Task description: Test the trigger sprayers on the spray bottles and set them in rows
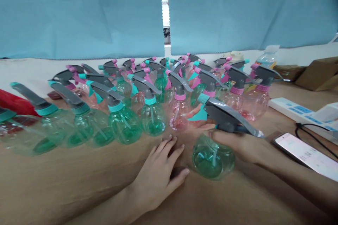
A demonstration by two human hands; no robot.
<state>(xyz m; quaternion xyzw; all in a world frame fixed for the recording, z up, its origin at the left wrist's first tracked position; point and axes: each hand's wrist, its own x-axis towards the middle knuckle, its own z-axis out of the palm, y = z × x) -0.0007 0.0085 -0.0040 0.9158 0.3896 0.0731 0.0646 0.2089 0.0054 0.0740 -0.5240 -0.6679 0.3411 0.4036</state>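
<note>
My right hand (233, 140) is wrapped round the neck of a clear green spray bottle (211, 163) with a grey trigger head and a teal nozzle. The bottle leans slightly, and I cannot tell whether its base touches the table. My left hand (158, 168) lies on the table to the left of that bottle, fingers stretched out and holding nothing. Just beyond its fingertips stand a green spray bottle (153, 121) with a teal collar and a pink spray bottle (178, 114) with a pink collar. Several more green and pink spray bottles stand in rows behind them.
On the right, a phone (306, 154) with a lit timer lies near a black cable (314, 124) and a white power strip (295, 112). Brown cardboard boxes (317, 74) stand farther back. Something red (16, 105) is at the left edge. A blue sheet (79, 14) hangs behind the table.
</note>
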